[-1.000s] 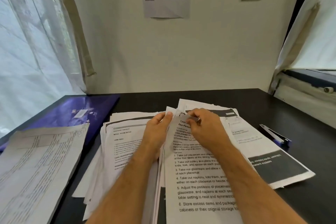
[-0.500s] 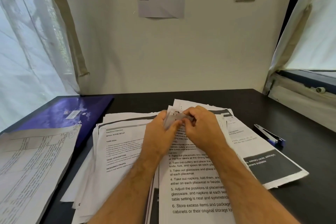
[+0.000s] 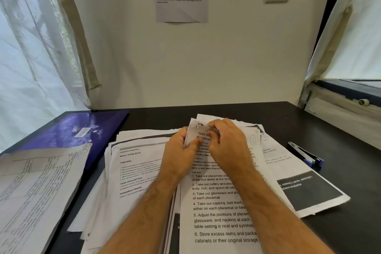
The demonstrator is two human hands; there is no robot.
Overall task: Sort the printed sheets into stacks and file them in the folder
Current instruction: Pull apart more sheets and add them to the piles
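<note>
Both hands pinch the printed sheet's top-left corner: left hand (image 3: 180, 150), right hand (image 3: 226, 146), printed sheet (image 3: 216, 212). Possibly a staple there; peel slowly to avoid tearing.

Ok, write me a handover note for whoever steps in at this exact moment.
Left hand and right hand both pinch the folded top corner of the front sheet, which lies on the loose pile of sheets on the desk.
The folder lies closed at the far left, with one sheet partly over its near edge.
A stapler lies to the right.
Nothing is filed yet; most sheets remain unsorted.
</note>
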